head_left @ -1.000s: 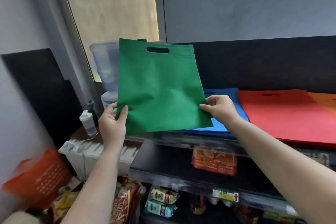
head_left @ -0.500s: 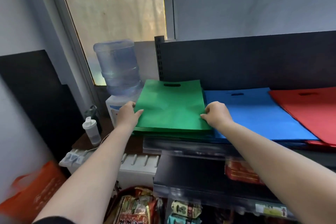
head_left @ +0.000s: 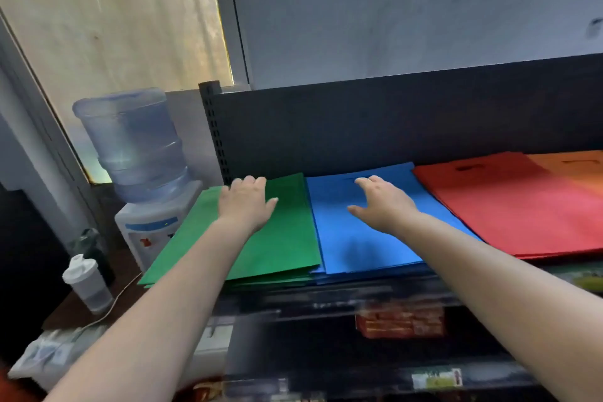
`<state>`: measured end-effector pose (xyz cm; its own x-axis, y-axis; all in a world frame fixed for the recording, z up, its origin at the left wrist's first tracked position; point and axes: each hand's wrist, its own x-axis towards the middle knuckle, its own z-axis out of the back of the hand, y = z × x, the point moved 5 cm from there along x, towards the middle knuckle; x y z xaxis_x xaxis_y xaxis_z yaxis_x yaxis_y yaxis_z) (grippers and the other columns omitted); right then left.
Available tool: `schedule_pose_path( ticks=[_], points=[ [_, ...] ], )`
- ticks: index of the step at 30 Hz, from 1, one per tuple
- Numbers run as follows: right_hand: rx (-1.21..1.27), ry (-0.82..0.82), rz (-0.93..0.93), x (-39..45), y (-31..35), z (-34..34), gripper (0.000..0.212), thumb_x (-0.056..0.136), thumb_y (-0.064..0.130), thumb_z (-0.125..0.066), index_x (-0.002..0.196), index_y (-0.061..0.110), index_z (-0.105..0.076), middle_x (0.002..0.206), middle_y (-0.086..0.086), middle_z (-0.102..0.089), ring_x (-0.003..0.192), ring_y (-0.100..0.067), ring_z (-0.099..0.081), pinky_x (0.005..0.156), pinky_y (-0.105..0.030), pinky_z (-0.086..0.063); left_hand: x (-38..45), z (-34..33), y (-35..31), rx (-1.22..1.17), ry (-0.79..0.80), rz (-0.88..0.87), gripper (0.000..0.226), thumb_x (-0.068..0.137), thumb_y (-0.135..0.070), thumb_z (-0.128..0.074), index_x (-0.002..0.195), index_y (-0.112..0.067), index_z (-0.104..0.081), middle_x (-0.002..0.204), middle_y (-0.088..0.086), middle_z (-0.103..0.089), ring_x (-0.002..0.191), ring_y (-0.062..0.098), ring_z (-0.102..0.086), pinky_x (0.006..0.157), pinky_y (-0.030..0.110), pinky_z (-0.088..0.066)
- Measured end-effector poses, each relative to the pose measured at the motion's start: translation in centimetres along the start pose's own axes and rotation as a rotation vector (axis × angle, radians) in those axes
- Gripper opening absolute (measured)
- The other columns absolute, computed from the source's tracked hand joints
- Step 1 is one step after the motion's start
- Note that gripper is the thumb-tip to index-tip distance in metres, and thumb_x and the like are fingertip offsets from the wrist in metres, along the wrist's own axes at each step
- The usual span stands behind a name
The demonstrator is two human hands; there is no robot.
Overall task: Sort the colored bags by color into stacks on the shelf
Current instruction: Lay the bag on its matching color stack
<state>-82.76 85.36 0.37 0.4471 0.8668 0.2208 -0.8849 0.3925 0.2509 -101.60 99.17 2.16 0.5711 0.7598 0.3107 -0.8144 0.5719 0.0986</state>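
A stack of green bags (head_left: 280,248) lies flat at the left end of the black shelf (head_left: 342,292). My left hand (head_left: 246,202) rests flat on its far part, fingers straight. Beside it on the right lies a blue stack (head_left: 365,245). My right hand (head_left: 383,204) is spread over the blue stack with fingers extended; whether it touches the bags is unclear. Further right sit a red stack (head_left: 509,209) and an orange stack (head_left: 574,170) at the frame edge.
The shelf's dark back panel (head_left: 391,121) rises behind the stacks. A water dispenser (head_left: 140,170) stands left of the shelf, with a small white bottle (head_left: 86,282) in front of it. Packaged snacks (head_left: 399,323) fill the lower shelf.
The green bag went from held upright in both hands to lying flat on the green stack. Both hands let go; the left slid forward on the green bags, the right moved over the blue stack.
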Motion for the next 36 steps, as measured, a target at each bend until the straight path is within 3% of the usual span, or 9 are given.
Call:
schedule_pose_path(
  ticks=[14, 22, 36],
  points=[
    [-0.387, -0.081, -0.344, -8.5, -32.0, 15.9, 0.058, 0.095, 0.048, -0.045, 0.143, 0.017, -0.033, 0.141, -0.004, -0.043, 0.13, -0.026, -0.04, 0.096, -0.038, -0.041, 5.8, 7.2, -40.5, -0.114, -0.12, -0.451, 0.049, 0.097, -0.047, -0.039, 0.135, -0.017, -0.043, 0.133, 0.005, -0.05, 0.122, 0.027, -0.044, 0.094, 0.039, -0.035],
    [-0.482, -0.079, -0.616, -18.2, -48.2, 22.7, 0.053, 0.095, 0.047, -0.043, 0.137, 0.015, -0.04, 0.137, -0.007, -0.047, 0.126, -0.029, -0.044, 0.096, -0.04, -0.04, 3.1, 10.4, -62.3, -0.254, -0.136, -0.705, 0.047, 0.096, -0.047, -0.04, 0.133, -0.018, -0.043, 0.132, 0.004, -0.05, 0.123, 0.025, -0.043, 0.094, 0.038, -0.034],
    [-0.601, -0.125, -1.099, -33.5, -70.3, 32.7, 0.055, 0.095, 0.049, -0.043, 0.139, 0.016, -0.04, 0.139, -0.006, -0.046, 0.128, -0.029, -0.041, 0.1, -0.042, -0.034, -4.5, 16.5, -95.9, -0.419, -0.13, -1.201, 0.046, 0.095, -0.046, -0.042, 0.129, -0.015, -0.046, 0.133, 0.007, -0.05, 0.125, 0.029, -0.042, 0.098, 0.041, -0.033]
  ],
)
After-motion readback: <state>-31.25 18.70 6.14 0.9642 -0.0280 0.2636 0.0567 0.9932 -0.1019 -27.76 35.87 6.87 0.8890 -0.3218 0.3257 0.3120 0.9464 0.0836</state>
